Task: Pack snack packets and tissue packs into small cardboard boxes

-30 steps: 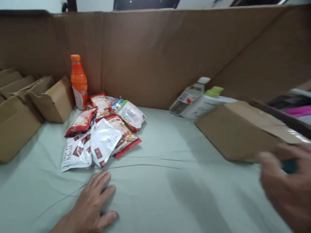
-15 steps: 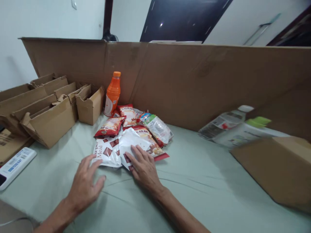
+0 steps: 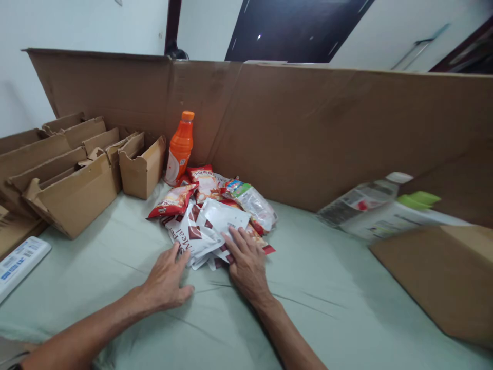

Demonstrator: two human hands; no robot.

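Observation:
My left hand (image 3: 169, 277) is open, its fingertips at the lower left edge of a white packet (image 3: 196, 231) with dark red squares and the word "Meal". My right hand (image 3: 248, 262) lies open with fingers spread on the lower right of another white packet (image 3: 221, 216), which overlaps the first. More white packets show partly beneath these two. Behind them sit red snack bags (image 3: 175, 199), another red bag (image 3: 206, 182), and a clear plastic pack (image 3: 254, 203) with a green and blue end. One more red bag lies mostly covered under the right-hand packet.
An orange bottle (image 3: 180, 146) stands behind the pile. Cardboard boxes (image 3: 77, 198) line the left, with a white device (image 3: 23, 264) in front. At right lie a clear bottle (image 3: 362, 198), a white bottle with green cap (image 3: 418, 200) and a cardboard box (image 3: 427, 277). A cardboard wall (image 3: 308, 133) runs behind.
My left hand has moved right and up to the packets' edge. The left white packet has shifted right and turned, now bunched against the other. My right hand has moved slightly right.

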